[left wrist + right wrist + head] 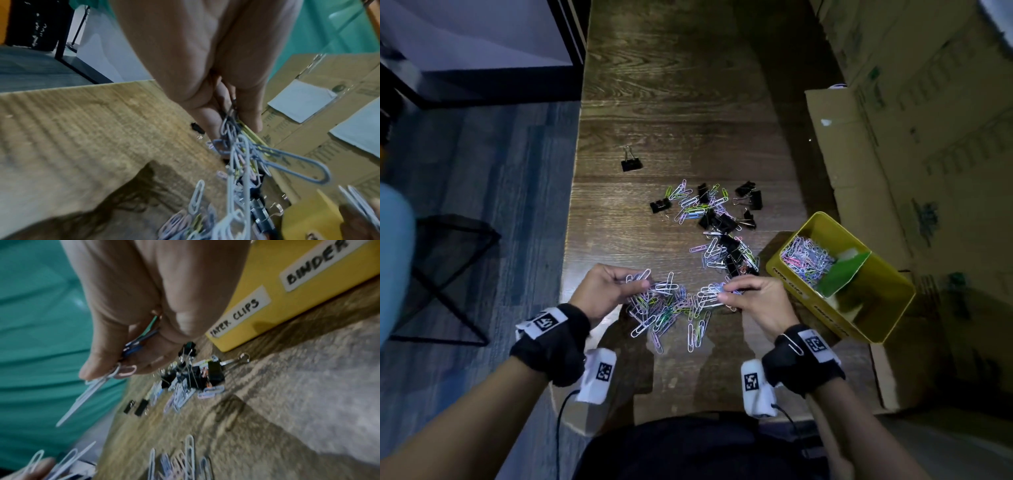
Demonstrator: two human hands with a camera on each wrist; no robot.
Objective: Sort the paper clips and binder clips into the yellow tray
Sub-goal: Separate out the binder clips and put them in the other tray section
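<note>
From the head camera, the yellow tray [784, 274] sits at the right edge of the wooden table [671, 102], split by a green divider [842, 274]; its far compartment holds a heap of paper clips [806, 258]. Labels run along its near wall, too small to read here. The left hand [606, 291] and right hand [753, 301] each pinch a bunch of clips out of the loose pile [671, 308] between them. Black binder clips [722, 219] lie mixed with more clips farther back — one binder clip [631, 163] sits alone. Cardboard boxes [928, 137] stand on the right.

Left wrist view: thumb and fingers [211, 120] are pressed together on a tangled string of grey and coloured clips [242, 155] hanging down.

Right wrist view: the tray [287, 293] wall reads "PAPER CLIPS" [236, 318] and "BINDER" [316, 266] — the rest is cut off. The fingers [156, 360] are closed tight on several clips [123, 369].
</note>
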